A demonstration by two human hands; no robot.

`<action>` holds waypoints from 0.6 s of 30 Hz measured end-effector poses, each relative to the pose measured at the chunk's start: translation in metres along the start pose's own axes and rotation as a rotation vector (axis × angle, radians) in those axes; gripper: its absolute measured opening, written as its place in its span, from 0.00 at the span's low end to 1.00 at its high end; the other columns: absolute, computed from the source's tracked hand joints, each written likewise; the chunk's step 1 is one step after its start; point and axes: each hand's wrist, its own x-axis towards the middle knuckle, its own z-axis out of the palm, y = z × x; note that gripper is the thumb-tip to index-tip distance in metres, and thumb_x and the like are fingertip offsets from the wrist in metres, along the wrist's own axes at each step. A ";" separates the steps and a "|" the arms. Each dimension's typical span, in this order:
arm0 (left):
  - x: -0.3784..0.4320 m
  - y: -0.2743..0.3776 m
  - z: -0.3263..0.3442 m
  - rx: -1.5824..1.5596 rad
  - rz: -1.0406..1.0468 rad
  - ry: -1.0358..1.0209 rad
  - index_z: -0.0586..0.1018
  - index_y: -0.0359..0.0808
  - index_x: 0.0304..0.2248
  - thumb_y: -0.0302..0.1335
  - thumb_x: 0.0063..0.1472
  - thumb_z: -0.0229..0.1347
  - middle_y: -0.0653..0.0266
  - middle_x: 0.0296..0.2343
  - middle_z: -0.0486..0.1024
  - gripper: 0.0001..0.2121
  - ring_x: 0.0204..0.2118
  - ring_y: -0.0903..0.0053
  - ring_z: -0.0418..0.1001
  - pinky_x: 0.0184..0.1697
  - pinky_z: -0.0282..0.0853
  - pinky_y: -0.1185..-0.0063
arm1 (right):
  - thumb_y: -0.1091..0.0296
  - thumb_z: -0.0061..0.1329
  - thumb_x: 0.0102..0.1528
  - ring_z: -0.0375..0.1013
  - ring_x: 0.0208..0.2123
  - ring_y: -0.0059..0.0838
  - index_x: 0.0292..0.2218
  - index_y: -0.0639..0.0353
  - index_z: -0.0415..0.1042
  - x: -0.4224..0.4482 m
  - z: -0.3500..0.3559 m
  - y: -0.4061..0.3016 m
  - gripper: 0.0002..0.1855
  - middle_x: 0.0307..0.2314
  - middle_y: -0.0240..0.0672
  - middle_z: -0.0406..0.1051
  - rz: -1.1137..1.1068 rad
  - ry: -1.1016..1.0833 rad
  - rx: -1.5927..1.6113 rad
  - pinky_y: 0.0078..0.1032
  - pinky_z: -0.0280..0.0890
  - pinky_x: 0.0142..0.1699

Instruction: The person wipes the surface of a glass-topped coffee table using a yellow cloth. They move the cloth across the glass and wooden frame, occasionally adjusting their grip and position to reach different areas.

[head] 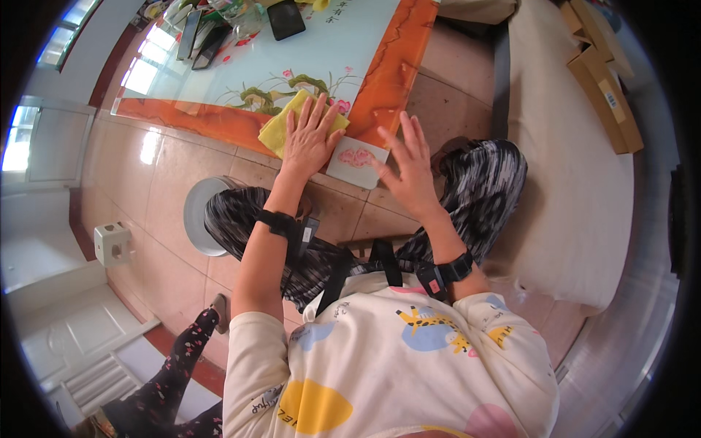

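My left hand [311,137] lies palm down on a folded yellow cloth [272,131], its fingers somewhat spread. The cloth rests at the near corner of a glass-topped table [323,49] with an orange marbled border and painted lotus flowers. To the right, my right hand [408,164] is raised with its fingers apart and nothing in it. Beside that hand, at the table's corner, is a white rounded panel [358,162] with a pink flower print. Whether my right fingers touch this panel cannot be told.
Phones [189,34], a black device [286,19] and a clear plastic container [241,19] are on the table's far part. A round basin [202,219] stands by my left knee, a small stool [112,244] farther left. A covered seat [569,219] holds cardboard boxes [605,98]. Another person's leg [189,350] shows lower left.
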 end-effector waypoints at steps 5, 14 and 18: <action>0.002 -0.003 0.011 0.014 0.014 0.029 0.63 0.47 0.57 0.46 0.62 0.46 0.63 0.60 0.53 0.26 0.63 0.63 0.47 0.62 0.40 0.57 | 0.53 0.49 0.54 0.39 0.64 0.46 0.50 0.53 0.70 -0.003 0.013 0.007 0.24 0.61 0.39 0.45 -0.143 -0.084 -0.343 0.55 0.42 0.60; 0.031 0.047 0.023 0.046 0.078 0.012 0.60 0.46 0.59 0.45 0.63 0.43 0.62 0.61 0.51 0.26 0.64 0.63 0.44 0.62 0.39 0.56 | 0.60 0.51 0.52 0.46 0.62 0.46 0.46 0.54 0.72 0.001 0.008 0.005 0.20 0.57 0.40 0.55 -0.136 -0.030 -0.389 0.50 0.45 0.59; 0.038 0.050 0.032 -0.002 0.162 -0.005 0.58 0.45 0.60 0.46 0.64 0.41 0.62 0.61 0.49 0.27 0.65 0.64 0.42 0.62 0.39 0.57 | 0.62 0.48 0.56 0.48 0.62 0.45 0.47 0.54 0.71 0.007 -0.004 0.001 0.18 0.57 0.41 0.55 -0.077 0.005 -0.348 0.42 0.46 0.61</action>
